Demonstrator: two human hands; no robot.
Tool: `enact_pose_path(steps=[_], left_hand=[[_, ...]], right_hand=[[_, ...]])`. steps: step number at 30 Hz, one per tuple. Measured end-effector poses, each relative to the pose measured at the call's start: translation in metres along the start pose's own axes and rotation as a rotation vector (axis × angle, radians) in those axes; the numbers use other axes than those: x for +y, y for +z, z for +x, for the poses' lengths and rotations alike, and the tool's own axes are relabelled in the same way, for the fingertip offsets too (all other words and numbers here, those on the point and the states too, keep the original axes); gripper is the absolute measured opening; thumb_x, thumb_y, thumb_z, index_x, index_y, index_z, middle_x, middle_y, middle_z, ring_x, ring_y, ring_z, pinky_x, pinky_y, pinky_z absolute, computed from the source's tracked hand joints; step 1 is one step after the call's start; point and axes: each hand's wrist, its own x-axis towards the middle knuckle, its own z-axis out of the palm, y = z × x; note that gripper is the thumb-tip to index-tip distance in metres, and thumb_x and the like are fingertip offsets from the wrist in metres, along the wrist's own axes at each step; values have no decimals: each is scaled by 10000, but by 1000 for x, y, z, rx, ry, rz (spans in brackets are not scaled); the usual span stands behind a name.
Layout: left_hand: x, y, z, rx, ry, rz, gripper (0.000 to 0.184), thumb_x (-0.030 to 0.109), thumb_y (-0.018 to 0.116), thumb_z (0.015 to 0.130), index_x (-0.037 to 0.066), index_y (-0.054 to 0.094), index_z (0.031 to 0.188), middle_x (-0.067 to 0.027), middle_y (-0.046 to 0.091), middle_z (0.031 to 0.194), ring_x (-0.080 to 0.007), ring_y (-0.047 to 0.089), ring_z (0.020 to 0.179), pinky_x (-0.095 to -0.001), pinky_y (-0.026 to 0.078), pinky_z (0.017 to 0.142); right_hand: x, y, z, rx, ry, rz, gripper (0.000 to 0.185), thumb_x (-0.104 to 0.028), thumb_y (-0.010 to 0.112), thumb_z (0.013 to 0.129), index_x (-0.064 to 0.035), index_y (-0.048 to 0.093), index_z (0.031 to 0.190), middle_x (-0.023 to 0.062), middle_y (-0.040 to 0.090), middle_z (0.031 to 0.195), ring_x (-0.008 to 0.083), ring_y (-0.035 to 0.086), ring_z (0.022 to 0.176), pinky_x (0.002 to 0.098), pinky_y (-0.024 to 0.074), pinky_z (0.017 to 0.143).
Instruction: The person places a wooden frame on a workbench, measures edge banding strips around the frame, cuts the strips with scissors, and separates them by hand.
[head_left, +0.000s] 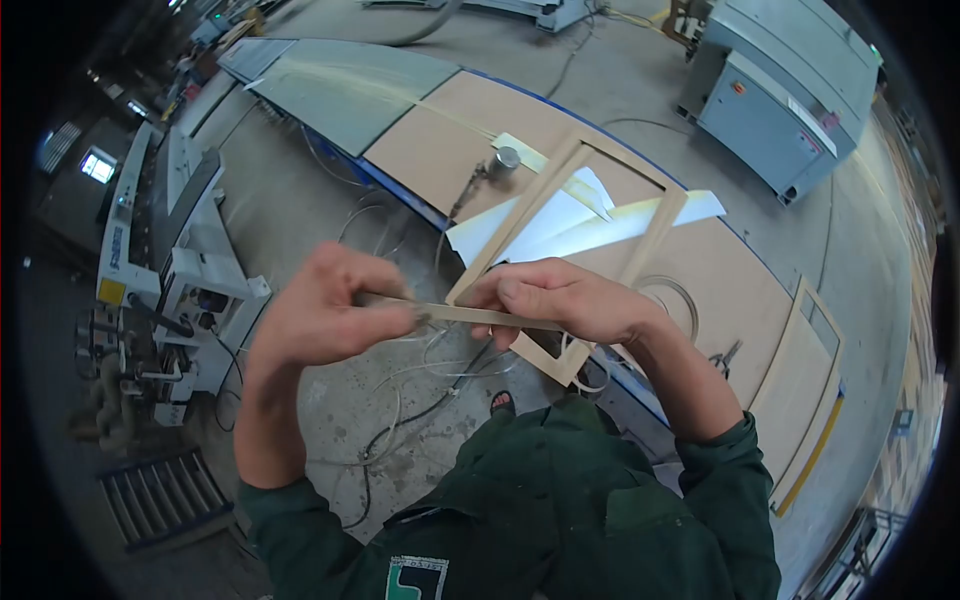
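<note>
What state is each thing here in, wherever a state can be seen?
Pale strip, held.
Right hand, closed on the strip.
Left hand, bent at the strip's blurred end; grip unclear.
Wooden frame, reaching past the table's near edge.
White sheet, lying partly beneath the frame.
Cabinet door, closed.
Sandal, worn.

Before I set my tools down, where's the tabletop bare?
Bare: tabletop between the white sheets and framed panel; also both sides of the yellow strip, beside the grey sheet. Crowded: mid-table, where the wooden frame overlaps the white sheets.
</note>
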Motion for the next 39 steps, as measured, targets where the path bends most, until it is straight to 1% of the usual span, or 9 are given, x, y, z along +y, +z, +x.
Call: enact_pose_path(steps=[5, 8, 11, 16, 20, 24, 28, 30, 39], left_hand=[[0, -2, -7, -30, 35, 1, 103, 87, 712, 750, -13, 686, 751, 14, 482, 524, -36, 427, 522, -268, 323, 461], [-12, 2, -16, -40, 103, 19, 102, 87, 714, 751, -12, 691, 762, 9, 466, 512, -38, 424, 519, -270, 321, 463], [-17, 2, -19, -34, 113, -45, 96, 82, 717, 744, -9, 693, 762, -5, 456, 511, -41, 423, 519, -272, 318, 464], [-10, -22, -23, 79, 143, 136, 140, 136, 724, 745, -1, 709, 772, -14, 501, 528, -63, 449, 511, -274, 328, 464], [-22, -81, -47, 287, 137, 238, 213, 207, 727, 748, -5, 718, 764, 9, 546, 561, -63, 469, 518, -248, 322, 478], [-58, -124, -93, 575, 148, 294, 249, 252, 723, 748, 10, 665, 733, 29, 503, 621, -71, 446, 577, -245, 339, 544], [-85, -167, -132, 565, -20, 305, 241, 246, 716, 759, 22, 625, 765, 21, 469, 688, -70, 429, 666, -266, 298, 588], [-82, -173, -144, 553, -43, 268, 258, 251, 711, 773, 21, 596, 758, 29, 454, 694, -70, 394, 656, -276, 289, 588], [-183, -191, -172, 621, -180, -15, 282, 182, 685, 857, 95, 465, 703, 79, 342, 661, -37, 293, 622, -260, 212, 563]], right_hand=[[-23, 18, 17, 22, 65, -194, 202, -169, 642, 972, -8, 688, 1086, -18, 615, 811, 87, 523, 753, 259, 443, 726], [-18, 23, 20, 24, 71, -478, 175, -156, 637, 963, -3, 694, 1026, -7, 586, 726, 89, 515, 710, 278, 445, 678], [-14, 31, 21, 8, 54, -352, 168, -151, 630, 959, 2, 686, 1001, 22, 567, 689, 101, 514, 679, 304, 445, 649], [-28, 29, 16, 152, 7, -539, 203, -206, 631, 995, -11, 680, 970, -10, 588, 744, 89, 500, 699, 281, 447, 658], [-8, -16, -4, 371, -189, -709, 143, -83, 628, 934, 1, 704, 1022, 98, 660, 790, 197, 606, 733, 332, 489, 703], [20, -48, -45, 565, -154, -849, 155, -41, 626, 915, -6, 717, 1036, 124, 709, 886, 236, 671, 819, 338, 526, 776], [38, -68, -89, 671, -100, -834, 171, -20, 621, 915, 3, 714, 1056, 109, 707, 874, 214, 661, 811, 330, 525, 777], [43, -76, -110, 728, -71, -715, 341, 156, 478, 812, 51, 687, 1060, 78, 640, 832, 163, 589, 785, 296, 517, 777], [70, -91, -176, 856, 103, -786, 134, -27, 650, 914, 20, 692, 1031, 77, 641, 817, 158, 580, 778, 312, 495, 760]])
